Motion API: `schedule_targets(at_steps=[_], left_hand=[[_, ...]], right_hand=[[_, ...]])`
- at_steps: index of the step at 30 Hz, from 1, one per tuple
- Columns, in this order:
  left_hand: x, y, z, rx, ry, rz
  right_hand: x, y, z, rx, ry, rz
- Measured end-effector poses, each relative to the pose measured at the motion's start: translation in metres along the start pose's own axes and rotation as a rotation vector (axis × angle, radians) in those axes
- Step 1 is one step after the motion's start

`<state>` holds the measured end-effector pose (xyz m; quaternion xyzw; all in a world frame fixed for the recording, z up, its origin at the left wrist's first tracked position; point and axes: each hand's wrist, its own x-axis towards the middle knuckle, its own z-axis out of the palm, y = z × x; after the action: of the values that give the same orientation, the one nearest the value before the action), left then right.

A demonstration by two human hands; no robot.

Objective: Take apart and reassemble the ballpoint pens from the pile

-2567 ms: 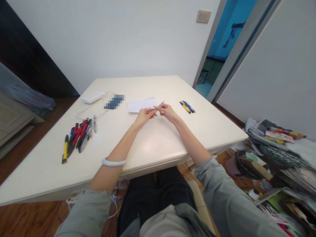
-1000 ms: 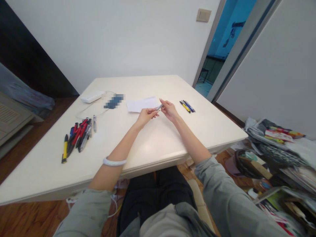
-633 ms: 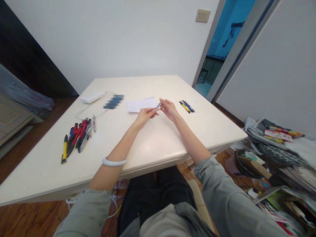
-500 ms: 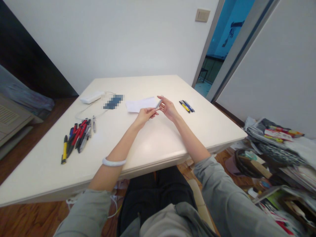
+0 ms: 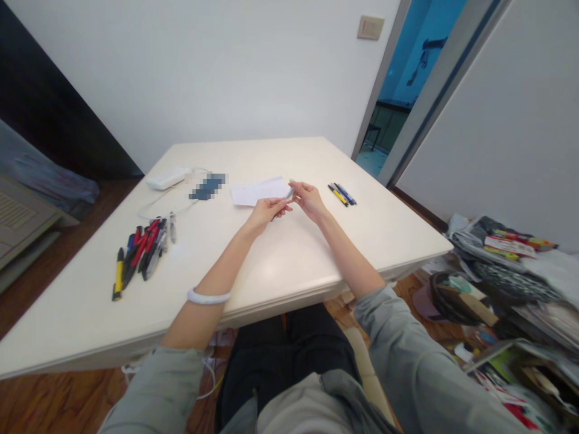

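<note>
My left hand (image 5: 265,211) and my right hand (image 5: 309,199) meet over the middle of the white table (image 5: 280,259). Both pinch a slim silver pen (image 5: 289,194) between their fingertips, just in front of a white sheet of paper (image 5: 259,191). The pen is small and partly hidden by the fingers. A white bangle (image 5: 208,297) circles my left wrist.
A pile of red, black, blue and yellow pens (image 5: 142,251) lies at the left. Three pens (image 5: 342,194) lie at the right. A white power bank (image 5: 167,178) with a cable and a dark blurred object (image 5: 207,187) sit behind. Clutter of bags and magazines (image 5: 502,271) fills the floor at the right.
The silver pen's tip has tilted and dropped lower between the fingertips. Both hands stayed in nearly the same place over the table.
</note>
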<state>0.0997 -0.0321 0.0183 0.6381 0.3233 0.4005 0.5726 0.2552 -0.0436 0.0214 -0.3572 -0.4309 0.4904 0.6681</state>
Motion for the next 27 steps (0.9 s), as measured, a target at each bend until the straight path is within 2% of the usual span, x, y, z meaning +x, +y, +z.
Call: schedule_targets(at_steps=[2, 6, 10, 17, 24, 27], left_hand=[[0.0002, -0.0007, 0.0006, -0.007, -0.013, -0.003], [0.0018, -0.0021, 0.0001, -0.017, 0.007, -0.003], [0.0019, -0.0018, -0.0006, -0.046, -0.015, -0.029], [-0.0001, 0.0017, 0.0009, -0.078, -0.056, -0.072], [0.0022, -0.0030, 0.0021, -0.033, -0.007, -0.066], [0.0013, -0.0024, 0.0013, -0.050, -0.056, -0.067]], right_hand=[[0.0006, 0.0008, -0.0003, 0.011, 0.021, 0.010], [0.0028, 0.0015, -0.0009, 0.020, -0.038, 0.002], [0.0055, 0.0053, -0.0031, 0.007, 0.014, -0.029], [0.0010, 0.0007, -0.0025, 0.037, -0.068, 0.060], [0.0023, 0.0009, -0.0043, 0.011, -0.017, 0.074], [-0.0008, -0.0001, -0.0031, 0.027, -0.051, 0.094]])
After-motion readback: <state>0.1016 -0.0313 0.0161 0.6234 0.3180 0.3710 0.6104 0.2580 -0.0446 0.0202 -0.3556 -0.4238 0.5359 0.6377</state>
